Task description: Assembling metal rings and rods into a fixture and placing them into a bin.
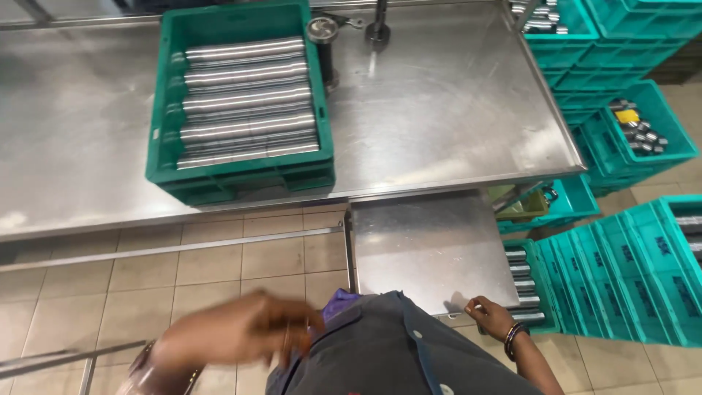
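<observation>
Factory or workshop floor, as we read it: a stainless steel worktable [439,110] carrying a green plastic crate [241,175] of polished metal rods [248,102] near its front edge. We note stacked teal crates [621,36] of metal parts beyond its right edge, over tiled floor [183,278].

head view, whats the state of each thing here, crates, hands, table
green crate: upright on the steel table, filled with shiny metal rods lying flat in rows
lower steel shelf: bare
left hand: blurred, held before the body, grip unclear
right hand: fingers on the shelf's front edge
crate by the right hand: on the floor, holds stacked rods
stacked crates: nested, tilted
</observation>
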